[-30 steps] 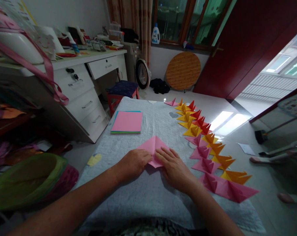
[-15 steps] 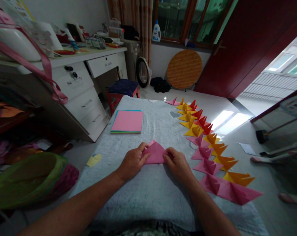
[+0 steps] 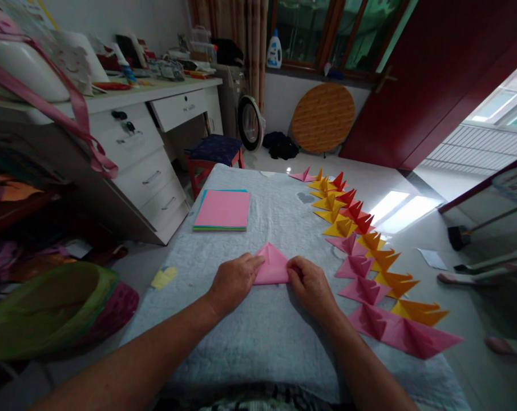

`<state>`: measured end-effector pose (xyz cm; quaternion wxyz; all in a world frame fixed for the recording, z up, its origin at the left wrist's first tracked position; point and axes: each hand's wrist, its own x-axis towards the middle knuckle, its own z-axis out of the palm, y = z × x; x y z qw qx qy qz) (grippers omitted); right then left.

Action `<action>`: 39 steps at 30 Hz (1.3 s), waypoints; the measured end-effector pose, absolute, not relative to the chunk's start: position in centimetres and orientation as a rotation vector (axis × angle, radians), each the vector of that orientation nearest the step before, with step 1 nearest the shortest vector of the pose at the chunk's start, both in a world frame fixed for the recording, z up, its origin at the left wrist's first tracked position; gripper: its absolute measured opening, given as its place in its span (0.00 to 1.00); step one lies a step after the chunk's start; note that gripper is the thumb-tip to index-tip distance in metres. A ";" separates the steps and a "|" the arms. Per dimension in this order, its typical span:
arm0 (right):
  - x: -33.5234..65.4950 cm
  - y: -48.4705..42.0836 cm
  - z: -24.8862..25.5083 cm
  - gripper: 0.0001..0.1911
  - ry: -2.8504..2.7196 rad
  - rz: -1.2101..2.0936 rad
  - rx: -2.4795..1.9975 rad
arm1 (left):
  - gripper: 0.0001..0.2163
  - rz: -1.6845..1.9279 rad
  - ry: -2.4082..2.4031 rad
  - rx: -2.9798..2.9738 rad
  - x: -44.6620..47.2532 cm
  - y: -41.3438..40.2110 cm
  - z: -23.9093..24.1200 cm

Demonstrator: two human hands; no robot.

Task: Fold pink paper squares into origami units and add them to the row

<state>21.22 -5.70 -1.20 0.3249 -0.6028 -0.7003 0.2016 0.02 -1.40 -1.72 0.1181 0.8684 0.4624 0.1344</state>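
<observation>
A folded piece of pink origami paper (image 3: 273, 267) lies on the cloth-covered table, its point facing away from me and its long edge near me. My left hand (image 3: 236, 279) is closed on its left side, the fingers pressed together over the slanting edge. With thumb and fingers, my right hand (image 3: 312, 283) pinches the right corner. Beyond the left hand rests a stack of square coloured paper (image 3: 222, 209), pink on top. To the right, folded paper cranes stand in rows: pink ones (image 3: 363, 290), yellow ones (image 3: 340, 228) and red ones (image 3: 358, 211).
A pale blue cloth (image 3: 258, 337) covers the table. A green-rimmed basket (image 3: 48, 308) stands on the floor at left, below a white desk with drawers (image 3: 145, 177). Behind the table are a red stool (image 3: 215, 151) and a washing machine with its door open (image 3: 250, 123).
My left fingers have shifted from gripping the paper's upper left edge to lying over its left side, and the tip now shows fully. My right hand stays at the right corner.
</observation>
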 end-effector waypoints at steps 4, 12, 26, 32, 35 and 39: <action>21.4 -5.7 -1.4 0.09 -1.839 0.511 -1.586 | 0.13 0.280 1.411 2.507 0.2 -1.2 -1.3; 21.5 -5.7 -1.2 0.09 -1.916 0.479 -1.603 | 0.15 0.243 1.455 2.435 0.4 -0.8 -0.7; 21.2 -5.8 -0.7 0.11 -1.941 0.510 -1.631 | 0.15 0.189 1.482 2.547 0.5 -0.5 -1.3; 21.2 -5.8 -0.8 0.12 -1.945 0.520 -1.648 | 0.12 0.201 1.484 2.658 0.6 -0.5 -1.1; 21.2 -5.7 -0.8 0.12 -1.941 0.522 -1.658 | 0.11 0.289 1.457 2.772 0.8 -0.6 -0.8; 21.3 -5.7 -0.9 0.12 -1.934 0.519 -1.650 | 0.12 0.388 1.272 2.898 1.0 -1.1 -0.7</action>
